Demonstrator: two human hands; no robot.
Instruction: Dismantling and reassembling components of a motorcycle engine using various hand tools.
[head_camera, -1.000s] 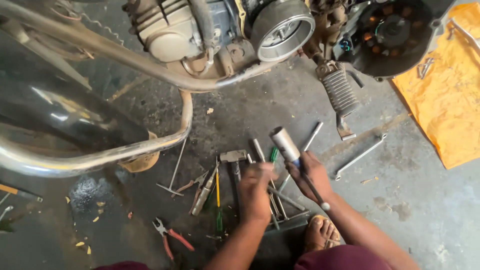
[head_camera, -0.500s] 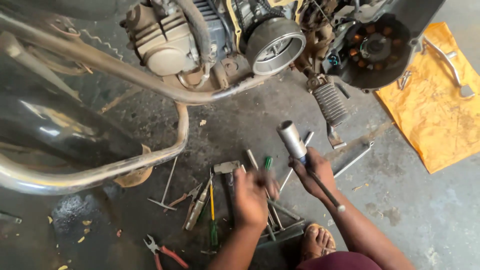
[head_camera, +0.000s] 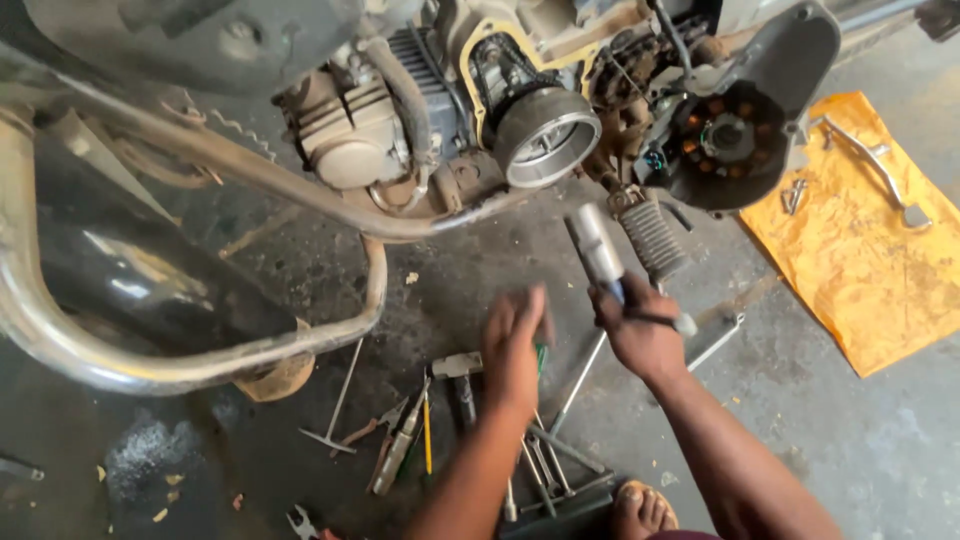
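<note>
My right hand (head_camera: 640, 330) grips a metal socket wrench (head_camera: 596, 245), its thick silver socket end pointing up toward the motorcycle engine (head_camera: 440, 120). My left hand (head_camera: 514, 345), blurred and held flat with fingers together, hovers empty over tools scattered on the concrete floor. Under it lie a small hammer (head_camera: 458, 366), a yellow-handled screwdriver (head_camera: 427, 435) and several spanners (head_camera: 545, 455). The round silver clutch housing (head_camera: 545, 150) sits above the socket end.
A chrome exhaust pipe (head_camera: 150, 370) curves across the left. The rubber footpeg (head_camera: 652, 238) hangs beside the wrench. An orange sheet (head_camera: 870, 270) at right carries a metal lever (head_camera: 870, 165) and bolts. The open dark engine cover (head_camera: 745, 120) is top right. My bare foot (head_camera: 640, 510) shows at the bottom.
My right hand has lifted the socket wrench off the tool pile and raised it toward the engine. My left hand has risen from the tools. The view has tilted up.
</note>
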